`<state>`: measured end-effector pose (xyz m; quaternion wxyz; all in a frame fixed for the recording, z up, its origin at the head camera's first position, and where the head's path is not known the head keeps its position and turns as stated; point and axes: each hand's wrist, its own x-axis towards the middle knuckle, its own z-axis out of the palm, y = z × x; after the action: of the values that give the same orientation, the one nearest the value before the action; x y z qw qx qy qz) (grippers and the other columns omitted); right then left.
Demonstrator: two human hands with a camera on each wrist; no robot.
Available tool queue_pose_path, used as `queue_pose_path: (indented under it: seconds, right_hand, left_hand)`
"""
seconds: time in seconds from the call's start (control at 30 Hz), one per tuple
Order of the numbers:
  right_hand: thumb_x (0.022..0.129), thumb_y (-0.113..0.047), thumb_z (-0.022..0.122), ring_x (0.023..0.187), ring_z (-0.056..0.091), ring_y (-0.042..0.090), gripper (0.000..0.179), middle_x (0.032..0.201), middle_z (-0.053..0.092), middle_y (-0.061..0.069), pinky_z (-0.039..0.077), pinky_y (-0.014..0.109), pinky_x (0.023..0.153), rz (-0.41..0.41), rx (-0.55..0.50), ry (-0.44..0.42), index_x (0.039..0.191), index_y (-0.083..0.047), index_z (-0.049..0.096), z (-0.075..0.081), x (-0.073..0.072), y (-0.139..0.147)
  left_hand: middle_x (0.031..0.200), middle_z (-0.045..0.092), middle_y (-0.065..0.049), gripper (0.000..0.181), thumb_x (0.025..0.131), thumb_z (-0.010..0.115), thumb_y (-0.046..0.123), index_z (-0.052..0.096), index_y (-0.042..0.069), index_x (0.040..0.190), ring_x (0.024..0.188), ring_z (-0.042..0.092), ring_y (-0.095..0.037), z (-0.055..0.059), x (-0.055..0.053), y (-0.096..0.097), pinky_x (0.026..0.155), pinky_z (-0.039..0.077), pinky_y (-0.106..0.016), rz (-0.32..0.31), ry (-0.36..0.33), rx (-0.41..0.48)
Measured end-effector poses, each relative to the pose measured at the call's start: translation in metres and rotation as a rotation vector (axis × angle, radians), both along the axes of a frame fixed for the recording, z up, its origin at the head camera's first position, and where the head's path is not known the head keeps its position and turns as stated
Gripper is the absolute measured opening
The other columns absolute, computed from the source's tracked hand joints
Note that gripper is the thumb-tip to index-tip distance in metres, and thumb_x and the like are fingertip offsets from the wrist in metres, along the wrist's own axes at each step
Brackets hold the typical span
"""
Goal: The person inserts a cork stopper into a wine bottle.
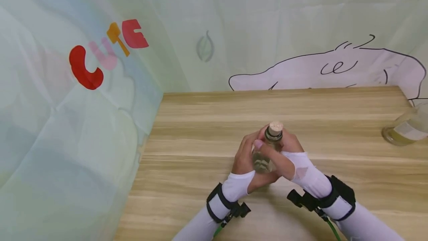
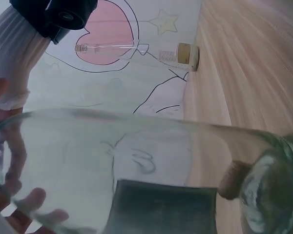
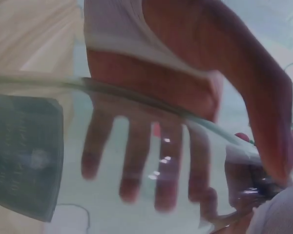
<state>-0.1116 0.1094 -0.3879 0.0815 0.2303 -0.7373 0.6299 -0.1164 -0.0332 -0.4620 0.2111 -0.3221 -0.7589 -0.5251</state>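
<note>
Upright between both hands is a clear glass bottle (image 1: 262, 163) with a cork (image 1: 276, 127) in its neck. My left hand (image 1: 245, 159) grips it from the left side. From the right, my right hand (image 1: 284, 164) curls round it, its thumb crossing the front just below the neck. In the left wrist view the bottle's wall fills the lower half, with a dark label (image 2: 163, 209) on it. A brown cork-like piece (image 2: 234, 179) shows through the glass near the base. Several fingers (image 3: 167, 170) show through the bottle in the right wrist view.
A second glass bottle (image 1: 406, 129) with a pale label stands at the right end of the wooden table (image 1: 194, 129). Behind the table hangs a printed cloth (image 1: 187, 18), and a side cloth (image 1: 93, 129) borders the left edge.
</note>
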Motion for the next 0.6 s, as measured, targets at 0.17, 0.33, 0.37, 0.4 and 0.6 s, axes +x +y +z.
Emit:
queue_pose_path:
  seconds: [0.17, 0.33, 0.37, 0.4, 0.6]
  right_hand:
    - [0.091, 0.011, 0.059, 0.081, 0.063, 0.020, 0.012, 0.085, 0.065, 0.009, 0.051, 0.029, 0.077, -0.050, -0.028, 0.009, 0.090, -0.001, 0.061, 0.016, -0.004, 0.024]
    - [0.092, 0.013, 0.057, 0.073, 0.063, 0.020, 0.009, 0.079, 0.065, 0.014, 0.050, 0.025, 0.075, -0.150, -0.073, 0.042, 0.087, 0.006, 0.060, 0.032, -0.011, 0.059]
    - [0.093, 0.012, 0.058, 0.073, 0.063, 0.020, 0.008, 0.079, 0.065, 0.014, 0.049, 0.025, 0.076, -0.170, -0.083, 0.043, 0.087, 0.007, 0.059, 0.034, -0.012, 0.067]
    - [0.093, 0.012, 0.058, 0.074, 0.063, 0.020, 0.007, 0.079, 0.065, 0.015, 0.049, 0.025, 0.076, -0.176, -0.114, 0.044, 0.087, 0.009, 0.059, 0.035, -0.014, 0.076]
    - [0.095, 0.009, 0.057, 0.075, 0.063, 0.020, 0.010, 0.077, 0.067, 0.013, 0.045, 0.023, 0.082, -0.320, -0.265, 0.023, 0.085, 0.011, 0.056, 0.037, -0.026, 0.136]
  left_hand:
    - [0.139, 0.050, -0.009, 0.093, 0.067, 0.089, 0.031, 0.043, 0.007, 0.144, 0.128, 0.049, -0.023, 0.000, 0.000, -0.006, 0.104, 0.042, -0.043, 0.008, -0.063, -0.005]
    - [0.140, 0.049, -0.007, 0.091, 0.071, 0.086, 0.038, 0.044, 0.006, 0.145, 0.130, 0.047, -0.022, -0.002, -0.002, -0.016, 0.105, 0.041, -0.045, 0.024, -0.109, -0.015]
    - [0.140, 0.049, -0.007, 0.090, 0.071, 0.085, 0.039, 0.044, 0.007, 0.145, 0.130, 0.046, -0.022, -0.003, -0.003, -0.017, 0.105, 0.041, -0.045, 0.027, -0.117, -0.019]
    - [0.140, 0.049, -0.007, 0.089, 0.072, 0.084, 0.040, 0.044, 0.008, 0.145, 0.130, 0.046, -0.022, -0.004, -0.003, -0.019, 0.104, 0.041, -0.046, 0.031, -0.123, -0.023]
    - [0.142, 0.048, -0.007, 0.085, 0.076, 0.081, 0.039, 0.043, 0.013, 0.147, 0.131, 0.045, -0.023, -0.006, -0.004, -0.031, 0.103, 0.041, -0.052, 0.079, -0.176, -0.039]
